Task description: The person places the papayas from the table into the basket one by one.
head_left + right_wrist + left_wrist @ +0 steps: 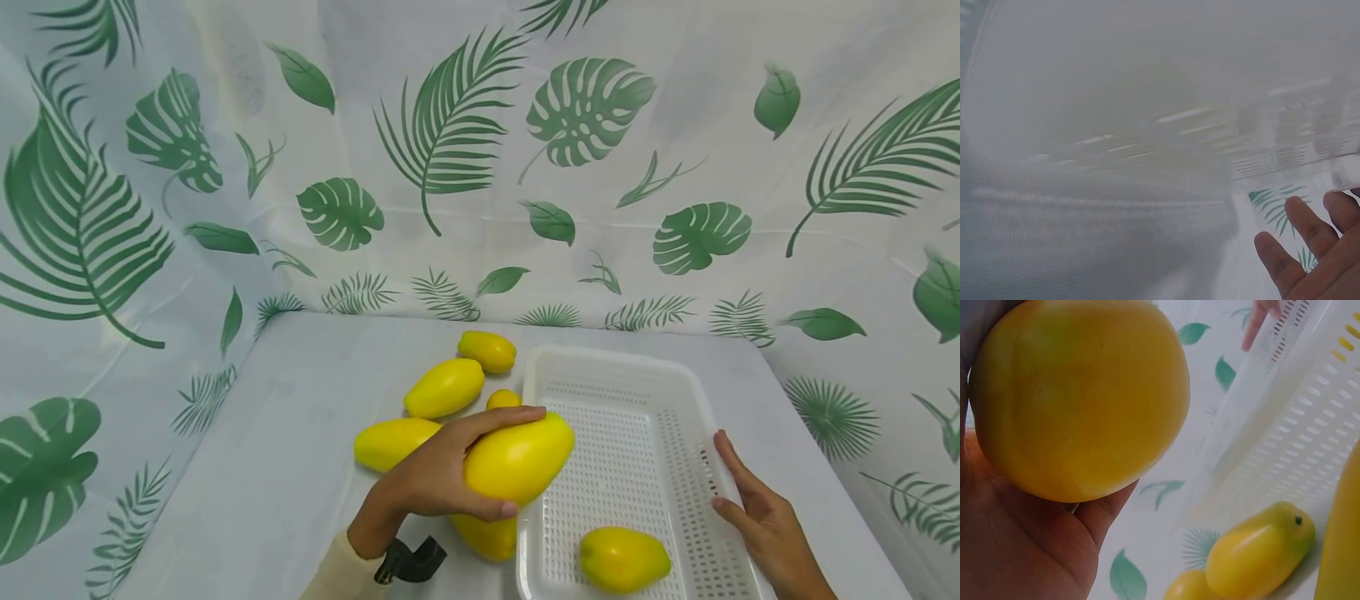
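Observation:
My left hand [435, 479] grips a large yellow papaya [525, 458], thumb on the near side and fingers over the top. It is raised at the left rim of a white perforated plastic basket [708, 400]. In the left wrist view the same papaya [1085, 400] fills the upper left, against the palm. My right hand [772, 525] holds the basket's right side, thumb over the rim; its straighter fingers [1316, 231] show below the basket wall in the right wrist view. One papaya [625, 558] lies inside the basket at the near end.
Left of the basket, several more yellow papayas lie on the white table [255, 467], including a far one [487, 352], a middle one [444, 388] and one partly behind my left hand [392, 443]. A leaf-print curtain [465, 250] surrounds the table's back and sides.

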Motion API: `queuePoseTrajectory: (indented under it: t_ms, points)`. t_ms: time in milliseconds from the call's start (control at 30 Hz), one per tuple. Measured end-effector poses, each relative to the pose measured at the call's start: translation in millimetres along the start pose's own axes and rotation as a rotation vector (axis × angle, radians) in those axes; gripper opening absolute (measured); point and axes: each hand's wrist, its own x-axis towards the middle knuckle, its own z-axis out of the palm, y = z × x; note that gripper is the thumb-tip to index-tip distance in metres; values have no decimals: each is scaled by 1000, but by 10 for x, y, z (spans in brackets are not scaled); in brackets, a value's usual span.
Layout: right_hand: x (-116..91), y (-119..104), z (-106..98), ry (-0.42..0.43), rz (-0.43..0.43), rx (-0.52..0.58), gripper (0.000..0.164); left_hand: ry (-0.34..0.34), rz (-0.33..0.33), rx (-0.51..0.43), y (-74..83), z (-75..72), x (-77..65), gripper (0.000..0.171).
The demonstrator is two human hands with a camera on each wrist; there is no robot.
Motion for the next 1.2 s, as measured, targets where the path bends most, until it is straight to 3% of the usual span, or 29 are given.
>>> queuePoseTrajectory:
  t_ms: [233,767,1200]
  points:
    - [-4,8,18,5,14,-36,73,-38,-8,-17,-1,11,87,89]
    - [-18,13,6,-2,-6,21,73,-123,1,-56,-33,102,370,86]
    - [-12,-6,14,7,9,2,72,-163,46,-59,-124,218,547,84]
